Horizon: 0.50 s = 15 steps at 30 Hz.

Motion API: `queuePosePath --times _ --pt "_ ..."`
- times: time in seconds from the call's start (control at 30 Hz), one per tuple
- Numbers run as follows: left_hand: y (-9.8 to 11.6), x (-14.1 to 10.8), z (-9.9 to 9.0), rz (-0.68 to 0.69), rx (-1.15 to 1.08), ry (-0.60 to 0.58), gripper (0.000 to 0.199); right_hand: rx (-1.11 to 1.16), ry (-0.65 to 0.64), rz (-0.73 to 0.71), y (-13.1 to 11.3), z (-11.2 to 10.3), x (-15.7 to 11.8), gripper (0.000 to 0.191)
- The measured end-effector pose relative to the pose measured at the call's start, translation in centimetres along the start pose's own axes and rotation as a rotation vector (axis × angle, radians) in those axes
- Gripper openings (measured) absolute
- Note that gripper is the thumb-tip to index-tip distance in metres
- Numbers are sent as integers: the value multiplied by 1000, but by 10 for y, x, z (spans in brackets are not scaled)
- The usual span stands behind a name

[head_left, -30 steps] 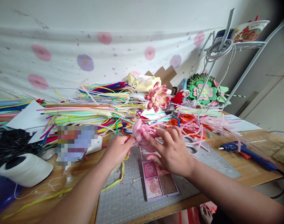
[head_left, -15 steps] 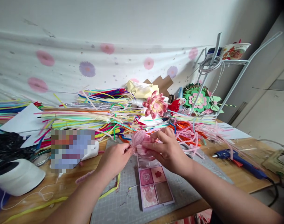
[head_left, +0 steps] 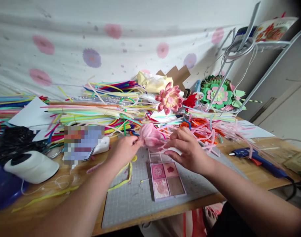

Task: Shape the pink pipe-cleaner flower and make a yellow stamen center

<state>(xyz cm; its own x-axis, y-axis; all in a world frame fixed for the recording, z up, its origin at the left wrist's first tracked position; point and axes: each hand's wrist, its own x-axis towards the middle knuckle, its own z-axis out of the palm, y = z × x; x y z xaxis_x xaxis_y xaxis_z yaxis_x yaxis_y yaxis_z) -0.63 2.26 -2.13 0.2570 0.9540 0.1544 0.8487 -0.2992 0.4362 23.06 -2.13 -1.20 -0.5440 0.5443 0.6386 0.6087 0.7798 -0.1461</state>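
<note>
My left hand (head_left: 124,148) pinches the base of a pink fuzzy flower (head_left: 150,135) between thumb and fingers. The petals are cupped together and point to the right. My right hand (head_left: 187,149) is just right of the petals, its fingers curved and apart; whether a fingertip touches a petal is unclear. Below the hands lies an open makeup palette (head_left: 176,186) with pink and brown pans and a mirrored lid. Under it is a grey gridded cutting mat (head_left: 130,210). A finished-looking pink flower with a yellow centre (head_left: 169,98) stands behind.
Bundles of coloured pipe cleaners (head_left: 96,110) line the back. At left are a white thread spool (head_left: 33,167) and a black plastic bag (head_left: 13,144). On the right lie a blue glue gun (head_left: 259,162) and loose pink stems (head_left: 207,131), below a metal rack (head_left: 254,74).
My right hand has come off the petals and moved slightly right, its fingers spreading. The flower has turned and looks more closed up. The camera view has tilted down.
</note>
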Motion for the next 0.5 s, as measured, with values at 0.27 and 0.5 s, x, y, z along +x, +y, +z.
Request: queuePosePath --times 0.27,0.5 --pt "-2 5 2 -12 -8 2 44 -46 -617 84 -23 8 -37 46" --pt "-1 4 3 4 42 -13 39 -9 -567 110 -32 11 -37 40"
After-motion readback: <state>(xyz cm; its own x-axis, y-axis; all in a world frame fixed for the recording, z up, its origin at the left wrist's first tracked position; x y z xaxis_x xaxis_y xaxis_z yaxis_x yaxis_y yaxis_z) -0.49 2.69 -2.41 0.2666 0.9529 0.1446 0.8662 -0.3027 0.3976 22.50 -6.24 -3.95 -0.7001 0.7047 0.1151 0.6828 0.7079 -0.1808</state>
